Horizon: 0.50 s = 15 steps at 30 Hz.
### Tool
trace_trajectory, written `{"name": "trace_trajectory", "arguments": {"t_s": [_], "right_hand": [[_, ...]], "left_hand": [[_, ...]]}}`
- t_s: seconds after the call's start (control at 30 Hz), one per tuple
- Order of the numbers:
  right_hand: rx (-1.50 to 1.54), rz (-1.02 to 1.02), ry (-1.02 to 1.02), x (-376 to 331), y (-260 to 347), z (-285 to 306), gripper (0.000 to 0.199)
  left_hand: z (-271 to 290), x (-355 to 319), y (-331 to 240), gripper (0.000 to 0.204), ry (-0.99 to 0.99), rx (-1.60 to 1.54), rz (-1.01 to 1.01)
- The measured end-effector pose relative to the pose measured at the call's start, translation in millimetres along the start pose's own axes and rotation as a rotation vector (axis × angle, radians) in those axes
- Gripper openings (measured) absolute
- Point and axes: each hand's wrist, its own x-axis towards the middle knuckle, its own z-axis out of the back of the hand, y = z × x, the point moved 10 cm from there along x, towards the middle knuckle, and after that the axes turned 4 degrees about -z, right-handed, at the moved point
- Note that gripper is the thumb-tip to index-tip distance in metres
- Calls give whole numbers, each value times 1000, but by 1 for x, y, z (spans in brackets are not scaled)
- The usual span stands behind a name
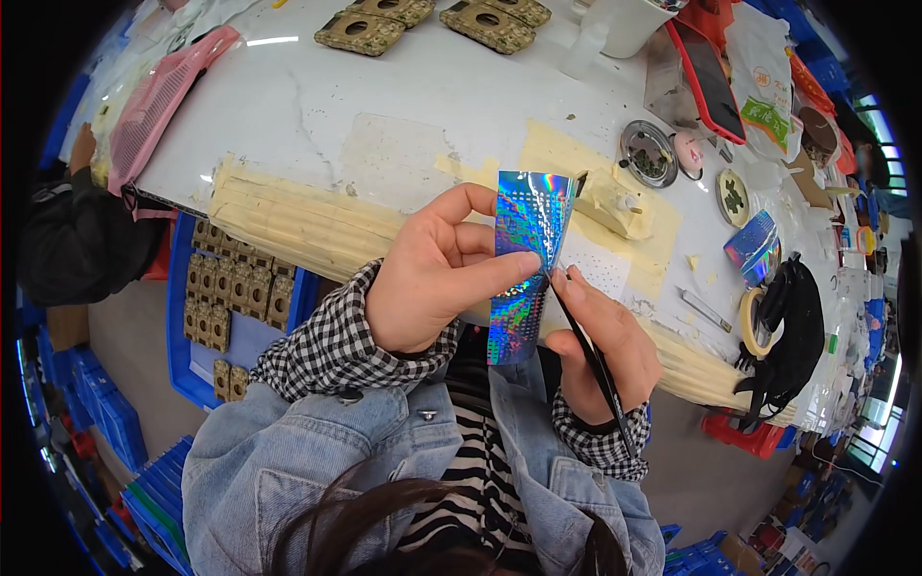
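Between the thumb and fingers of my left hand (432,278) is a shiny holographic sticker sheet (519,216), held upright above the table's near edge. Rows of small marks run across it. My right hand (610,341) grips black tweezers (589,353), their tip meeting the sheet's right edge close to my left thumb. Whether the tip pinches anything is too small to tell. Just beyond the sheet, a cream block wrapped in tape (619,204) sits on yellow masking tape. A white paper with tiny dots (605,272) lies partly behind my right fingers.
Camouflage-patterned parts (360,34) lie at the far edge; more fill a blue tray (178,326) below left. To the right are a round metal dish (648,154), a red-cased phone (706,82), silver tweezers (704,309) and a tape roll (757,326). Another person's hand (83,149) shows far left.
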Motion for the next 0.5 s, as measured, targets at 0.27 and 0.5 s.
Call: {"name": "trace_trajectory", "arguments": {"t_s": [0.27,0.5], "right_hand": [[-10,-4,-6,0,-2,-1,45],[-23,-25,-14,-1,-3,-2,46]], "left_hand": [[1,1,0,36,1,20,-13],[1,1,1,37,-5,13,-19]]}}
